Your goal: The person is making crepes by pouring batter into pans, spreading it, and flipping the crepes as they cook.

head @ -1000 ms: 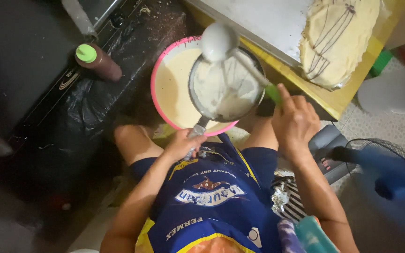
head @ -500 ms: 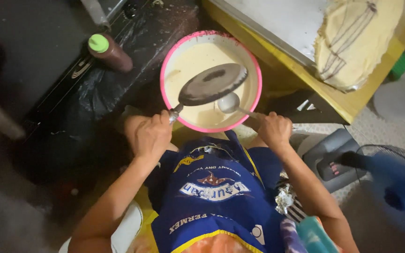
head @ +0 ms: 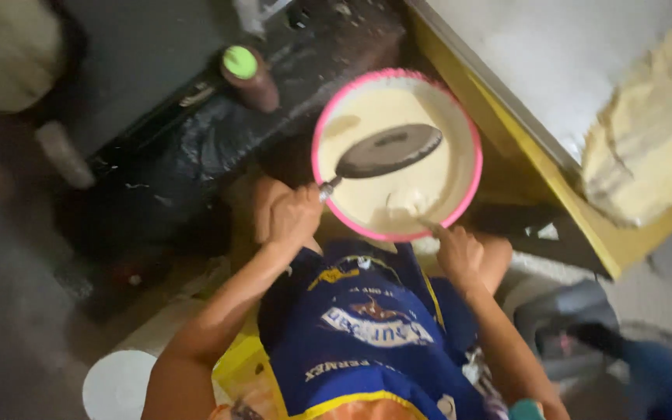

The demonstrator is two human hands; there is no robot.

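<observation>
Two hands work over a pink-rimmed bowl [head: 472,148] of pale batter [head: 398,194] that sits in front of the person's knees, just beside a yellow desk [head: 585,225]. The left hand [head: 293,218] has its fingers wrapped closed around the handle of a small dark pan [head: 389,150], holding it level above the batter. The right hand [head: 459,253] is curled closed at the bowl's near rim on a slim pale handle that dips into the batter; what kind of tool it is cannot be told. The step looks like loading batter onto the pan. Next, I judge, the tool must rise full and tip over the pan's middle while the left wrist keeps it flat. A brown bottle with a green cap [head: 249,76] stands near the bowl.
</observation>
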